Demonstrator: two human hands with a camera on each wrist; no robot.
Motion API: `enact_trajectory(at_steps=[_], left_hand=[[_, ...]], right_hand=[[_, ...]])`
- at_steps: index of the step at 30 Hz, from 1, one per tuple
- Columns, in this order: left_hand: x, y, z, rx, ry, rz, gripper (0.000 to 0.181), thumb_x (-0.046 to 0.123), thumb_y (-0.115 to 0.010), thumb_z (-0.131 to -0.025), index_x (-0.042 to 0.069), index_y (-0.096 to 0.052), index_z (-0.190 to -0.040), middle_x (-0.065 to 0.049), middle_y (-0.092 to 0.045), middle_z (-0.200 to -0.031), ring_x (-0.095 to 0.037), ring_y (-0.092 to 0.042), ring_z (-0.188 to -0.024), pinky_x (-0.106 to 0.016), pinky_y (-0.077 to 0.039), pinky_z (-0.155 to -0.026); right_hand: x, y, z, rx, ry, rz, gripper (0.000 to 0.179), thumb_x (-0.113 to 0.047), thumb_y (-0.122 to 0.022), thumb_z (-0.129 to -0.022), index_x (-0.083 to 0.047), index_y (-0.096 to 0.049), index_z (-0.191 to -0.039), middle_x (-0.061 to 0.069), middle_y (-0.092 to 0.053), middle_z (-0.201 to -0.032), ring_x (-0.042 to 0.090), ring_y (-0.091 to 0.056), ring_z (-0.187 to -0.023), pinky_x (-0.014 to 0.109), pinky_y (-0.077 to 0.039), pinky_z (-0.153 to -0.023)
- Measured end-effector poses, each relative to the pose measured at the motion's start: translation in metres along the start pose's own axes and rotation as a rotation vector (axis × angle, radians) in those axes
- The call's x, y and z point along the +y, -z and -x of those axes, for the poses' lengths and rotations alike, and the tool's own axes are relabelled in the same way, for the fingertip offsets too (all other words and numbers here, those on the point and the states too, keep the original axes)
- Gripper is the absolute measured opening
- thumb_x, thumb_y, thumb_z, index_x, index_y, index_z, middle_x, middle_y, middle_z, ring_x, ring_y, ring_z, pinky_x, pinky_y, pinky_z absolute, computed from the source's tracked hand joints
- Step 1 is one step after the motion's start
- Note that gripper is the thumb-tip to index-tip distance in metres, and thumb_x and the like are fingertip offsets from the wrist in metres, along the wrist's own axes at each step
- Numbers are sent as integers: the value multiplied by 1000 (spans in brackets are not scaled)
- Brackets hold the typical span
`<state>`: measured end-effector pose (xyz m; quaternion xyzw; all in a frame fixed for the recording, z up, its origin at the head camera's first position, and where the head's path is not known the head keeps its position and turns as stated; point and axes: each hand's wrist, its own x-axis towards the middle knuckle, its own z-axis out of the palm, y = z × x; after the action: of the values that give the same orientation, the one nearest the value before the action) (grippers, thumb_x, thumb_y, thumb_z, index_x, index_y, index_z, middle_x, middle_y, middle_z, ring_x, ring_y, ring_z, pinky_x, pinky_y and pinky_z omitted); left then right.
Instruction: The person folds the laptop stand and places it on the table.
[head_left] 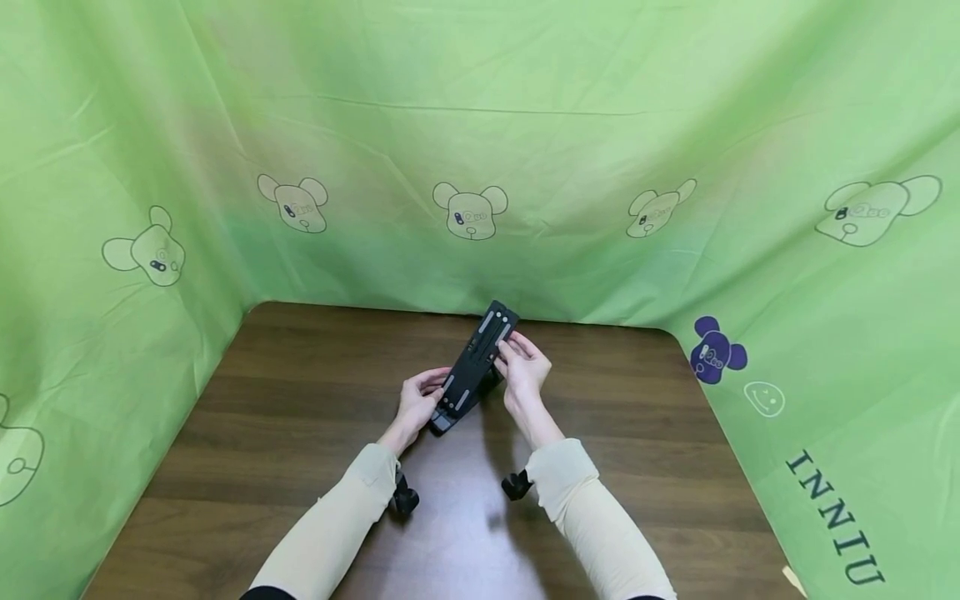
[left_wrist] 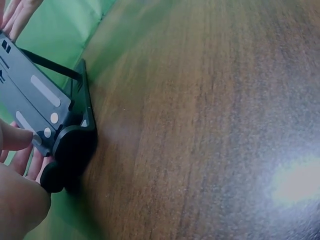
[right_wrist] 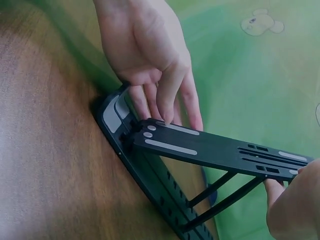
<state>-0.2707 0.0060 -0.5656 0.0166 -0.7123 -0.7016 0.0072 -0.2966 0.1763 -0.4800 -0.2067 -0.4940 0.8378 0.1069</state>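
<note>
- Your left hand pinches between thumb and fingers, nearer you.
- Your right hand pinches likewise, farther forward.
- Your left forearm and right forearm reach forward, angling toward each other.

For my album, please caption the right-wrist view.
Left hand and right hand hold a partly unfolded black laptop stand.

A green cloth printed with outlined round-eared animal heads, a purple bear, a smiley face and the letters INNIU hangs behind and beside the wood-grain table.
</note>
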Motion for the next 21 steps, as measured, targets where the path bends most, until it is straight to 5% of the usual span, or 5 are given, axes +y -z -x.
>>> enact_trajectory(at_steps=[5, 11, 15, 19, 21], left_hand=[[1, -1, 2, 12, -20, -10, 40, -17, -57, -98, -9, -73, -134, -31, -75, -132, -40, -70, -120, -33, -58, -102], [2, 3, 8, -29, -83, -95, 37, -16, -62, -97, -13, -71, -133, -35, -74, -126, -47, -71, -119, -47, -61, -106], [-1, 10, 9, -73, -191, -255, 37, -10, -68, -96, -8, -73, -133, -30, -77, -121, -42, -74, -113, -45, -63, -100], [-25, 16, 1, -54, -316, -477, 39, -1, -73, -94, 0, -75, -133, -20, -81, -117, -35, -74, -110, -43, -59, -100], [-39, 19, -1, -31, -318, -596, 42, 4, -76, -93, 4, -75, -134, -17, -81, -118, -34, -72, -113, -46, -56, -103]], right_hand=[[0, 3, 1, -9, -3, -13, 34, 16, -73, -94, 7, -73, -127, 0, -69, -88, 7, -73, -74, 25, -67, -71], [-5, 14, -7, -131, 0, 83, 25, 14, -75, -95, 1, -71, -115, -4, -74, -84, 8, -77, -80, 23, -67, -73], [-13, 24, -16, -224, 10, 170, 33, 11, -70, -99, 2, -62, -130, -5, -74, -94, 6, -77, -83, 24, -68, -81], [-25, 30, -24, -323, 8, 220, 50, 4, -64, -106, 2, -50, -154, -6, -75, -104, 5, -78, -85, 30, -68, -91], [-30, 33, -28, -374, 3, 244, 54, -1, -61, -109, 0, -46, -161, -7, -76, -107, 6, -78, -89, 31, -68, -92]])
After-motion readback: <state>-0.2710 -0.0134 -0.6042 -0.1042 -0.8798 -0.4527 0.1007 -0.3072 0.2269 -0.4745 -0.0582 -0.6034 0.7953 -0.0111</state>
